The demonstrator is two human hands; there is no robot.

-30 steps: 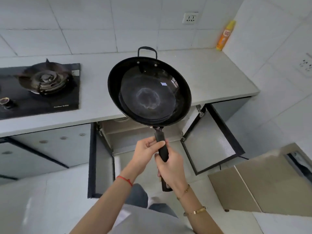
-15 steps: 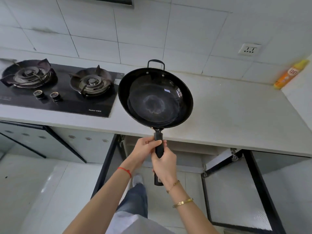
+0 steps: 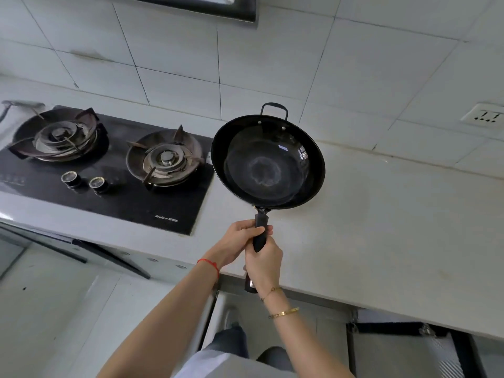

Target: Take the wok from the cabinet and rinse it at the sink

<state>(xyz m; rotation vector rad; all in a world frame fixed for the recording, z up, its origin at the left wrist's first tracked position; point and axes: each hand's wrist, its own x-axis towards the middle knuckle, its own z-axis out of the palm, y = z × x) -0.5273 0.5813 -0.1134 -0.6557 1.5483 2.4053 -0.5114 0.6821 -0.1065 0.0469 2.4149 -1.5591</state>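
The black wok (image 3: pixel 268 162) hangs in the air above the grey countertop (image 3: pixel 381 227), its bowl facing me and a small loop handle at its far rim. Its long black handle points down toward me. My left hand (image 3: pixel 237 242) grips the handle just below the bowl. My right hand (image 3: pixel 263 264) grips the same handle lower down, and the handle's end pokes out under it. The open cabinet (image 3: pixel 403 347) lies below the counter edge at the lower right. No sink is in view.
A black two-burner gas hob (image 3: pixel 109 165) with two knobs sits in the counter left of the wok. The tiled wall behind carries a socket (image 3: pixel 485 115). A range hood edge (image 3: pixel 207 6) shows at the top. The open cabinet door (image 3: pixel 441 353) juts out at the lower right.
The wok has risen from in front of the open cabinet to above the countertop. My view has swung left, so both burners show and the orange bottle has gone from sight.
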